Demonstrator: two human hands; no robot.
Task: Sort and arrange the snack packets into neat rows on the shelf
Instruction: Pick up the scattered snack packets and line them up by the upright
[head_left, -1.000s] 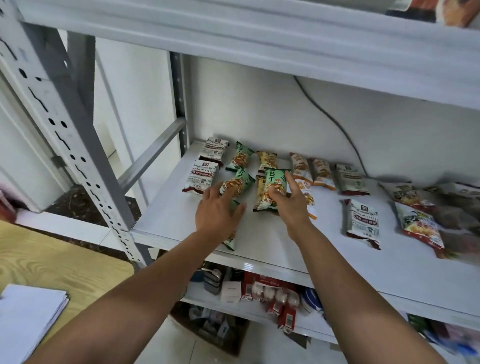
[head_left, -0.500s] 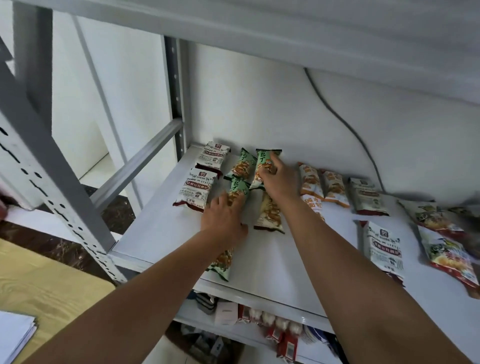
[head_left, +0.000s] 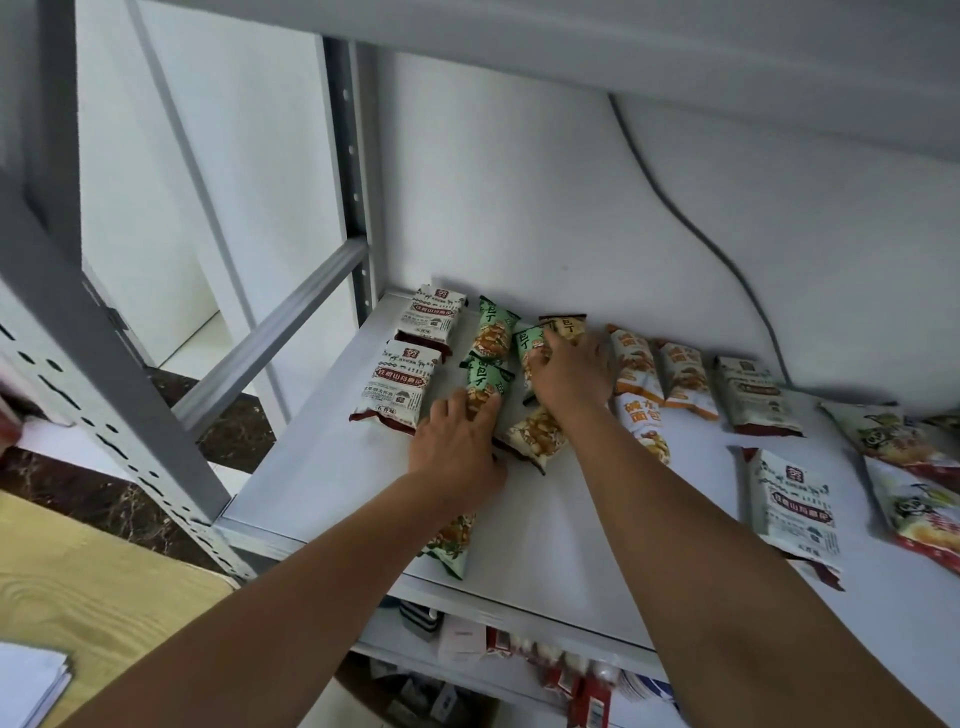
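So since a second ago the green packet (head_left: 530, 358) has been carried from the middle of the shelf (head_left: 322, 467) up toward the back wall, and it's now being set down just beside the rear green packet (head_left: 493, 332), with the right hand (head_left: 569, 376) wrapped over its lower half and fingers closed on it. A brown-topped packet (head_left: 563, 325) is tucked right behind it. The left hand (head_left: 457, 447) is laid flat, fingers spread, pressed on the lower end of another green packet (head_left: 483, 384), nothing clenched. Two white packets (head_left: 400, 384) are lined up one behind the other at the far left. A beige packet (head_left: 535, 439) is left tilted between the wrists, and one more green packet (head_left: 452, 540) is half hidden under the left forearm near the front edge. Orange packets (head_left: 636, 364) are grouped to the right.
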